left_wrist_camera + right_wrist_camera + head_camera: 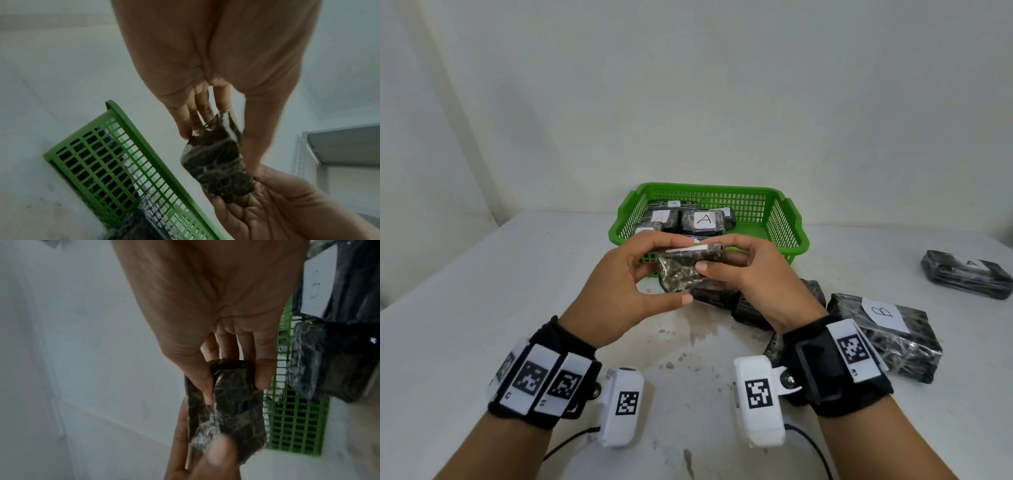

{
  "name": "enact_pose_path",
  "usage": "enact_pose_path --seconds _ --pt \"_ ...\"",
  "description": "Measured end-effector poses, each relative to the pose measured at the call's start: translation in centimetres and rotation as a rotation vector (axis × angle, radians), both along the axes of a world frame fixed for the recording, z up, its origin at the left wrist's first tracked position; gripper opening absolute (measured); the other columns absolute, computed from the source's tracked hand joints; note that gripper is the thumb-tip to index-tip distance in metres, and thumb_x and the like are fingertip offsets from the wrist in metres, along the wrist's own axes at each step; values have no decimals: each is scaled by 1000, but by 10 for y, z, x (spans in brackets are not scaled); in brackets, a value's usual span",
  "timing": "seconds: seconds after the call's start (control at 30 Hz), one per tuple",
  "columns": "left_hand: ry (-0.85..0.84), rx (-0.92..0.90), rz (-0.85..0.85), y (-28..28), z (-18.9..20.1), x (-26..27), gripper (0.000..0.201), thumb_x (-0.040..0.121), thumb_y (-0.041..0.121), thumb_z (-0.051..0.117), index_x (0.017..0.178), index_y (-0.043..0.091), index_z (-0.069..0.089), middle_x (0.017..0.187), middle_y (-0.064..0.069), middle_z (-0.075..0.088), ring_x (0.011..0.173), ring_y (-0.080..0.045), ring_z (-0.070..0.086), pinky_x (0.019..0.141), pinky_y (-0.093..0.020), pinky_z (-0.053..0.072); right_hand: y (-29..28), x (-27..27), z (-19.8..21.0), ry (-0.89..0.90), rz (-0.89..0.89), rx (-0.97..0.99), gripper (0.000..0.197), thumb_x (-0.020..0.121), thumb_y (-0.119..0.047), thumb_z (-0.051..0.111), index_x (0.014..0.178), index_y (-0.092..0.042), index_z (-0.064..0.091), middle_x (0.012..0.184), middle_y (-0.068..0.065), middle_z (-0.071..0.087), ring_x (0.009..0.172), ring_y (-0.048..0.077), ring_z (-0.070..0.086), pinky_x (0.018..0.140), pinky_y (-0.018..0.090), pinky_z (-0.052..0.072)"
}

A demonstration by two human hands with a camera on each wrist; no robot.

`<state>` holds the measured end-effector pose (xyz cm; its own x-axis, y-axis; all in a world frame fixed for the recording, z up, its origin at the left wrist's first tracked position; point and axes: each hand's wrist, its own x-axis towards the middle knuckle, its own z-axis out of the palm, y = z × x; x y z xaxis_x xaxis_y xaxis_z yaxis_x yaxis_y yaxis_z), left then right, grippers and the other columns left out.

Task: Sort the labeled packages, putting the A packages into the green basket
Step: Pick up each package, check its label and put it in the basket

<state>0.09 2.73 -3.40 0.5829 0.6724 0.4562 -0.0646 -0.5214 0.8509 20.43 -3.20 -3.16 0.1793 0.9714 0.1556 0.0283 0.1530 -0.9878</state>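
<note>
Both hands are pinching one dark wrapped package (690, 270) above the tabletop (482, 291), just in front of the green basket (787, 219): left hand (619, 291) gripping its left end, right hand (756, 277) its right. A-labelled packages (703, 221) are lying inside the basket.

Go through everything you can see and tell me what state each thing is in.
Left hand: gripping the held package.
Right hand: gripping it too.
Held dark plastic-wrapped package: off the table, label edge-on, unreadable.
Green plastic basket: partly filled with A packages.
B-labelled package: on the table, label up.
</note>
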Motion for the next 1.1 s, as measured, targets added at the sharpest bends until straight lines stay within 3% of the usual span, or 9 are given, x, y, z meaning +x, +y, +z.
enact_pose_path --seconds 0.1,0.17,0.33,0.43,0.57,0.73,0.87,0.97,1.1 --pt "40 5 1 1 -1 -1 60 72 17 84 128 24 63 130 3 61 125 -14 58 101 -30 51 -3 1 4 -169 -4 111 37 79 2 85 113 -12 76 105 3 82 101 15 78 90 32 62" --pt "82 19 29 3 -2 0 56 80 12 79 132 25 61 130 6 64 124 -11 59 101 -34 53 -3 0 5 -203 26 147 43 77 5 86 115 -11 76 107 3 81 105 14 76 95 35 61" --pt "48 -26 84 7 -6 0 54 79 5 80 128 22 65 124 2 68 118 -17 64 93 -44 57 -3 -5 4 -134 -6 150 53 77 -4 89 124 -19 70 117 -1 76 106 12 75 88 32 63" --pt "19 -16 156 7 -6 1 57 71 11 87 123 20 67 118 2 68 112 -14 65 89 -32 58 -3 -10 4 -64 3 39 55 76 -26 91 124 -21 66 120 -2 71 104 15 76 91 41 63" --pt "44 41 198 5 -8 4 60 67 12 89 122 21 66 116 4 66 110 -11 64 85 -21 57 1 -19 -1 62 42 -40 63 71 -39 93 120 -13 66 120 13 73 103 27 77 92 51 62" --pt "102 -20 89 3 -4 1 65 73 27 86 133 26 59 128 5 64 123 -11 59 99 -34 54 -4 -12 4 -32 60 31 36 88 -13 81 123 -14 73 121 7 76 107 27 76 93 42 63" --pt "113 -33 20 -2 4 0 64 79 21 78 138 30 54 128 11 67 122 -10 61 99 -34 53 -10 -1 10 -125 123 53 50 87 -2 78 133 -21 70 122 -2 77 111 19 75 100 35 59" --pt "89 -41 66 -1 4 -1 69 71 21 84 134 27 58 121 8 70 115 -12 66 97 -36 55 -8 -3 9 -170 121 34 55 84 -15 84 134 -29 68 132 -5 71 118 0 68 103 27 52" --pt "30 -56 106 1 0 1 60 62 17 89 117 21 65 113 4 72 110 -12 68 97 -36 56 0 -11 4 -73 63 -39 51 76 -48 82 122 -29 72 126 1 73 115 18 72 107 47 54"
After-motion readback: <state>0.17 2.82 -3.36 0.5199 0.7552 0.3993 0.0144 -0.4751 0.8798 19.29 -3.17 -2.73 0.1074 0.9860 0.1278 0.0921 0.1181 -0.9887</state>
